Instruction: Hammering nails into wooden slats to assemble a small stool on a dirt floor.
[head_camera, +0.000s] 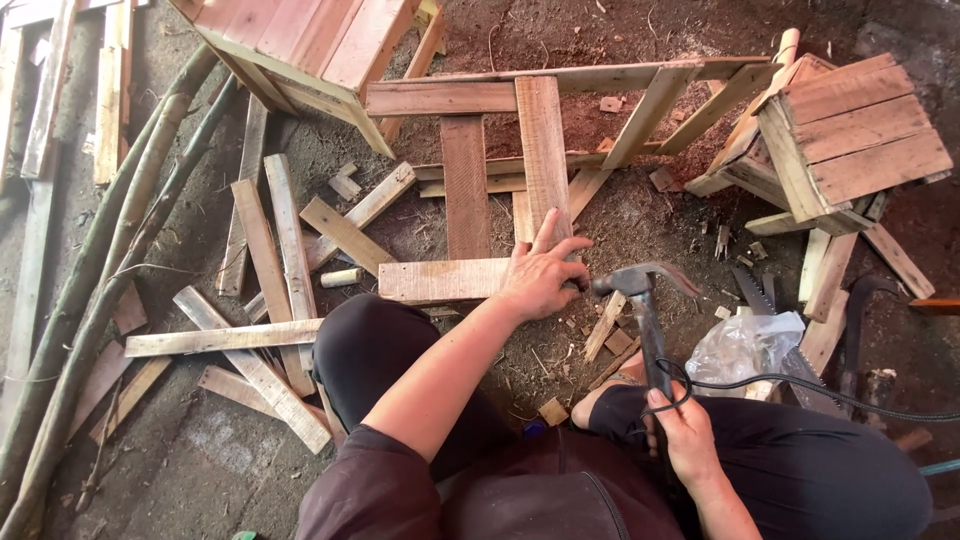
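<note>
Left hand (541, 276): fingers spread flat, pressing on the right end of a short plank (443, 280) where it meets an upright slat (545, 155); it clasps nothing.
Right hand (684, 432): grip clamped round the lower end of a hammer (640, 300) handle.
Hammer: head raised just right of the left hand, handle running back and down toward the right hand.
Plank: lies across on the dirt floor (620, 215), long axis left to right, ahead and left of the hammer head.
Nearer hand: the left, already on the plank.
Nearby: stool (850, 135), plastic bag (745, 345), black cable (800, 385), scrap boards (265, 250).
</note>
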